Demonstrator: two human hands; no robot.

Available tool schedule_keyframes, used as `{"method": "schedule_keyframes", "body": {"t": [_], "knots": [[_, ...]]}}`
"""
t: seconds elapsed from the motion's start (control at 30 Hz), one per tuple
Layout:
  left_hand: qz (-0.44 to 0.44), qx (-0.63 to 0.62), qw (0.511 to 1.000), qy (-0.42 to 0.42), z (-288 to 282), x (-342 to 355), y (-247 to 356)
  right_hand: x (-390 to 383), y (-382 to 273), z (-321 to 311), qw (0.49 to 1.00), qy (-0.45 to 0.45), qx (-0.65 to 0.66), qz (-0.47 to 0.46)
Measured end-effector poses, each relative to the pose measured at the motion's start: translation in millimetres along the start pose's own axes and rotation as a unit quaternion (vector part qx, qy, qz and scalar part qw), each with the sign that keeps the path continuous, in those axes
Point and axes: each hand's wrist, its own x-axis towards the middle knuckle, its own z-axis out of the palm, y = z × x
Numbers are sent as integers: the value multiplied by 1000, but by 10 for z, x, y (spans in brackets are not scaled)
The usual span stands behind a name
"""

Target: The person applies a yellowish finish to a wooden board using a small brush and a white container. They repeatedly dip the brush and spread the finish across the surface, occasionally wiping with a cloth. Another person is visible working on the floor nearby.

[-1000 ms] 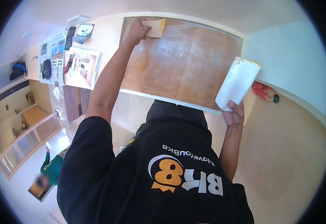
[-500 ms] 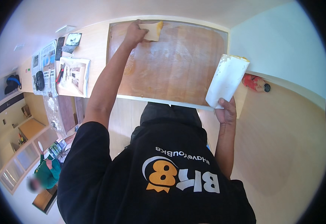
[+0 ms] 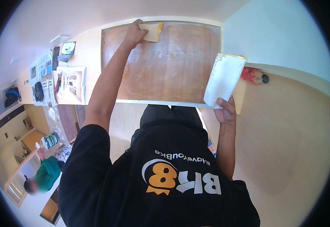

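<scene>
My left hand (image 3: 134, 34) grips a flat beige spreader (image 3: 152, 32), its edge coated with yellow paste. The spreader rests at the far edge of a framed brown wooden panel (image 3: 168, 64), left of its middle. Pale, glossy smears cover the panel's surface. In my right hand (image 3: 227, 110) is a long white trough-like holder (image 3: 224, 81), tilted over the panel's near right corner. Yellow paste shows along the holder's far rim. My right thumb lies on its lower end, and the other fingers are mostly hidden behind it.
A red bottle (image 3: 253, 75) with a dark cap lies right of the panel. On the left are a magazine (image 3: 74, 81), a red-handled tool (image 3: 58, 83), newspaper (image 3: 49, 79) and a black object (image 3: 38, 91). Far left, a person in green (image 3: 48, 172) is beside a green-and-white tub (image 3: 50, 140).
The panel and nearby things have shifted slightly left in view. My left hand and spreader stay near the panel's far edge. The person's green-and-white tub now shows more plainly.
</scene>
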Motion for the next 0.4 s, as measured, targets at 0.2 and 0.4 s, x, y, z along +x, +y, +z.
{"method": "schedule_keyframes", "body": {"t": [0.2, 0.4], "knots": [[21, 23, 997, -70, 62, 152, 141, -73, -1, -18, 1000, -4, 19, 4], [59, 65, 992, -92, 78, 178, 254, -116, 78, -103, 1000, -14, -1, 20]]}}
